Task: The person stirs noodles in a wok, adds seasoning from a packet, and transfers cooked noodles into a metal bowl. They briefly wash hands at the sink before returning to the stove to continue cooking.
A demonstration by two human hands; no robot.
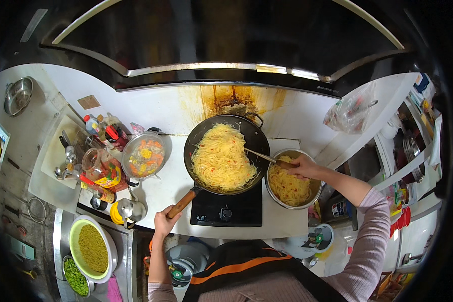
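My left hand (167, 221) grips the wooden handle (182, 204) of a dark wok (255, 134). A heap of pale yellow shreds with small red bits (223, 160) fills much of the wok. In my right hand (305, 168) is the wooden grip of a metal-shafted cooking utensil (262, 155); its head is hidden at the right side of the heap. Below that hand stands a round metal pot (317, 188), which holds more of the same shreds (287, 185). The wok sits over a black cooktop (226, 209) with a knob at its front.
Left of the wok, a covered pot (143, 154) shows corn and carrot pieces. Several bottles (115, 136), a large jar of red sauce (102, 170) and a metal pitcher (132, 208) stand nearby. A range hood (226, 75) hangs above. Gas cylinders (188, 260) stand below the counter.
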